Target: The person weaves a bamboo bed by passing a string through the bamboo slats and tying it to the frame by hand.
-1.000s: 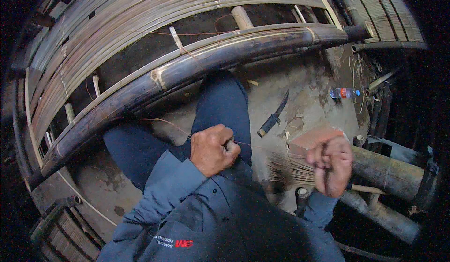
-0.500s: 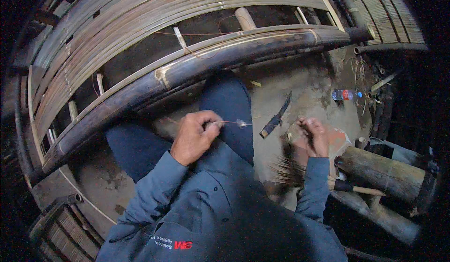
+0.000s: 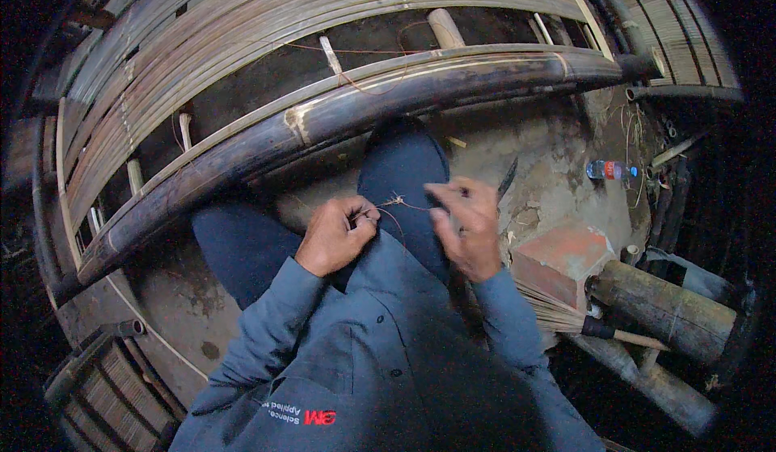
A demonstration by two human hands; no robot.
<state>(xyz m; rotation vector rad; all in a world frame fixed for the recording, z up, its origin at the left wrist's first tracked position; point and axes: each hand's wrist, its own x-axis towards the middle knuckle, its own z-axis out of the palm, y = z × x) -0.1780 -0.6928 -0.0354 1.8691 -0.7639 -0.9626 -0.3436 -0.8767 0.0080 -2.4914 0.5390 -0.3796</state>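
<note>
My left hand is over my lap, its thumb and fingers pinched on a thin reddish string. A small pale, frayed knot sits on the string just right of that pinch, and a loose strand curves down below it. At the string's right end is my right hand, thumb and forefinger apart and slightly blurred. Behind the right hand a knife lies on the ground; only its dark blade shows, the handle being hidden.
Across the front runs a thick dark bamboo pole edging a slatted bamboo platform, with a long reddish strand over it. To the right are a plastic bottle, a reddish block, a stick broom and a bamboo log.
My right hand has come left from out over the ground to the string near my left hand, now covering the knife's handle. The left hand keeps its pinch.
</note>
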